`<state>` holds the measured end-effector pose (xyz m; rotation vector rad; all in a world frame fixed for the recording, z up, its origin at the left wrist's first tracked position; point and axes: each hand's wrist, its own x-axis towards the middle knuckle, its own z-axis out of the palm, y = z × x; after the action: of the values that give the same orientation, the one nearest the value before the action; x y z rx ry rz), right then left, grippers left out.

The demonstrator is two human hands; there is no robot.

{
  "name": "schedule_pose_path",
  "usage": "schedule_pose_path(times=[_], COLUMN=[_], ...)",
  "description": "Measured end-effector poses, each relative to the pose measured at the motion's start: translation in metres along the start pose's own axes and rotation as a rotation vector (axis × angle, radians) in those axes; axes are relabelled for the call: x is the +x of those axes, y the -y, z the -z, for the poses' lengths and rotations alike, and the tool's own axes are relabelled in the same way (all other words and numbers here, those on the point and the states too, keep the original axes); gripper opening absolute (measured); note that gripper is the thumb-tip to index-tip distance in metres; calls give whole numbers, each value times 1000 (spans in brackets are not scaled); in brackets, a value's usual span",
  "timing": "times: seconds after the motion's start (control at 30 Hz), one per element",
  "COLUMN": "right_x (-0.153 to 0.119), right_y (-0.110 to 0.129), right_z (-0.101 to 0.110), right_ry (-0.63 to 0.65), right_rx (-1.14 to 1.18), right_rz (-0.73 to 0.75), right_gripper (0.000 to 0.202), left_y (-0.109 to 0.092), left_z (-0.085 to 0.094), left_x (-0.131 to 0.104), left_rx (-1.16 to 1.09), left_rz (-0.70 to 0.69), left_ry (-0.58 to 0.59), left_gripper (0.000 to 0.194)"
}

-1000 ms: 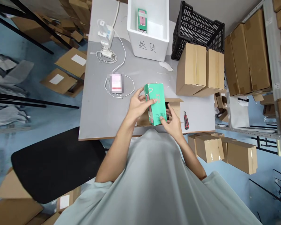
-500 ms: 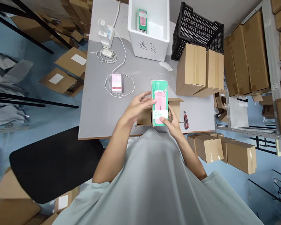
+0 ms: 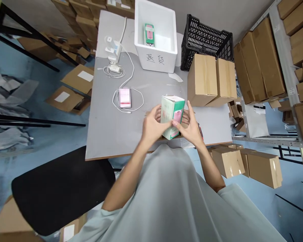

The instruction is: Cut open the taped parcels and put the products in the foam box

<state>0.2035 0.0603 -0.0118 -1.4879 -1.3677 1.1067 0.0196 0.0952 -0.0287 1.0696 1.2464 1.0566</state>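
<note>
Between my two hands is a green and white product box [image 3: 168, 116] with a pink item printed on its front. It is tilted so that its top, a pale side and part of the front show. My left hand [image 3: 153, 125] grips the pale side, thumb across the lower front. My right hand [image 3: 190, 125] holds the opposite side, its thumb meeting the left one near the front edge. Beneath the box, a cardboard carton lies mostly hidden by the hands. A red and black utility knife [image 3: 201, 131] is partly covered by my right hand.
A white foam bin [image 3: 155, 62] with handwriting holds a similar green box [image 3: 149, 34]. Two cardboard boxes [image 3: 204, 79] stand before a black crate [image 3: 187, 50]. On the left lie a power strip [image 3: 113, 53], a white cable [image 3: 143, 97] and a blurred-out pink device [image 3: 125, 97].
The product box has been turned from its front face to show its top and pale side. My left hand has moved from the front to the side. The camera view has shifted slightly.
</note>
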Motion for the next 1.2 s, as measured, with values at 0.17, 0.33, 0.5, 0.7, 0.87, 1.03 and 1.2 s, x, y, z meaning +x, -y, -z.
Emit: schedule_pose_path(times=[0.17, 0.33, 0.5, 0.7, 0.87, 1.03, 1.2], right_x=[12, 13, 23, 56, 75, 110, 180], right_y=[21, 7, 2, -3, -15, -19, -8], right_z=[-4, -2, 5, 9, -11, -27, -27], right_ry=[-141, -228, -186, -124, 42, 133, 127], right_rx=[-138, -124, 91, 282, 342, 365, 333], right_rz=[98, 190, 191, 69, -46, -145, -213], right_gripper=[77, 71, 82, 109, 119, 98, 96], left_y=[-4, 24, 27, 5, -5, -11, -20], left_z=[-9, 25, 43, 44, 36, 30, 32], left_x=[-22, -6, 1, 10, 32, 76, 143], left_rx=[44, -124, -246, -236, -297, -310, -322], left_rz=[-97, 123, 207, 242, 296, 247, 221], left_ry=[8, 154, 246, 298, 168, 45, 38], left_gripper=[87, 109, 76, 59, 66, 69, 70])
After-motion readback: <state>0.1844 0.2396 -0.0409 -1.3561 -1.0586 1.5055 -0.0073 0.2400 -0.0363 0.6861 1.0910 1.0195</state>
